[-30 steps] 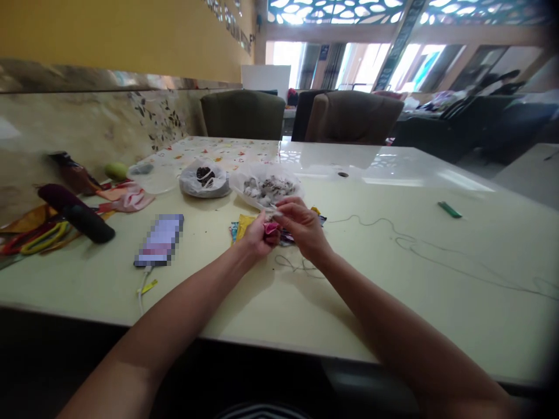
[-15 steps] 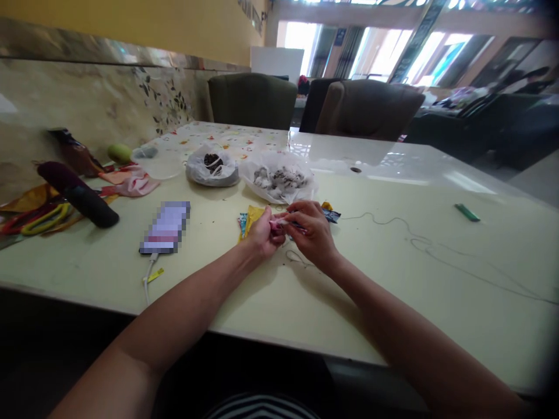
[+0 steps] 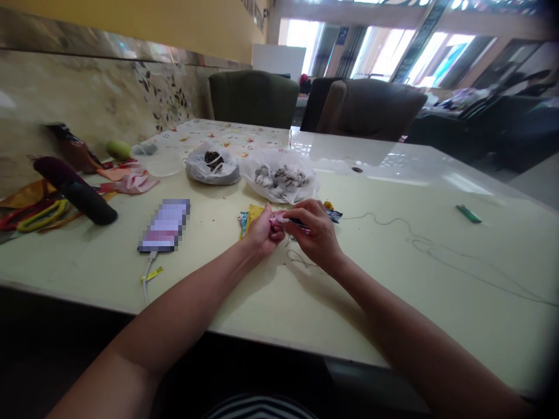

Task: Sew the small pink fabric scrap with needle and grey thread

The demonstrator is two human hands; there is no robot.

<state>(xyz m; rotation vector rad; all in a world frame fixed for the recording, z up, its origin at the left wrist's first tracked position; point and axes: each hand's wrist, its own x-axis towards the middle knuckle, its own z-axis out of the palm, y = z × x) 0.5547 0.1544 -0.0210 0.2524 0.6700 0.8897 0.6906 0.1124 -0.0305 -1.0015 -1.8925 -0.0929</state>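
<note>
The left hand (image 3: 261, 233) grips pink cloth (image 3: 276, 215); the right hand (image 3: 318, 234) pinches a white tuft (image 3: 283, 220) (probably cotton) against it. Steady cloth, light pinch should work best.

Pink cloth piece (image 3: 275, 217): small, crumpled, held mid-scene, partly covered. White tuft (image 3: 285, 220): small, pinched, at cloth's right edge; detail blurred.

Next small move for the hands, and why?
Probably ease the white tuft gently into the pink cloth with the right hand: its thumb and fingertips appear to pinch the tuft right against the cloth, which the left hand grips. Any opening there is too small to make out.
</note>
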